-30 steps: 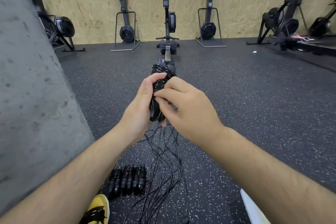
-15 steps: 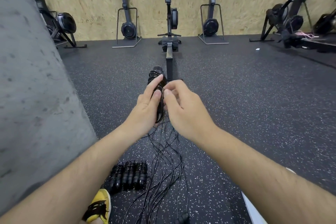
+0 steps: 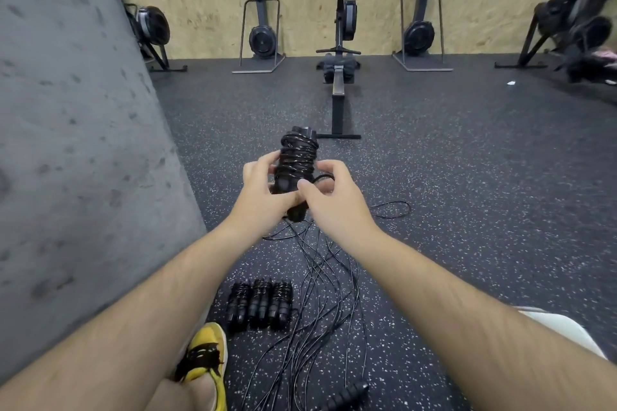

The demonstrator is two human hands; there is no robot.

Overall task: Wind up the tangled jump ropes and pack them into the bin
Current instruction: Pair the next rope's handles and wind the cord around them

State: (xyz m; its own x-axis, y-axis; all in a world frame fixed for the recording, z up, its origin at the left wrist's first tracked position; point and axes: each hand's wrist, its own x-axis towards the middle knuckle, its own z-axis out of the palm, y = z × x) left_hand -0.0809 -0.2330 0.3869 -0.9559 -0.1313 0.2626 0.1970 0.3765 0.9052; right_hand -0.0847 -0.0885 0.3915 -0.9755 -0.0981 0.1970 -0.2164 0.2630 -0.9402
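Left grip [image 3: 263, 192] curled round lower part of bundle [image 3: 298, 157], cord wound on handles, held upright above floor [image 3: 467, 210] at mid-frame. Right grip [image 3: 335, 200] pinches loop [image 3: 326, 177] at bundle's right side. Loose ropes [image 3: 329, 280] trail over floor beneath both hands. Wound trio [image 3: 260, 305] lies side by side on floor near shoe [image 3: 207, 350]. Spare handle [image 3: 347, 395] at bottom edge.
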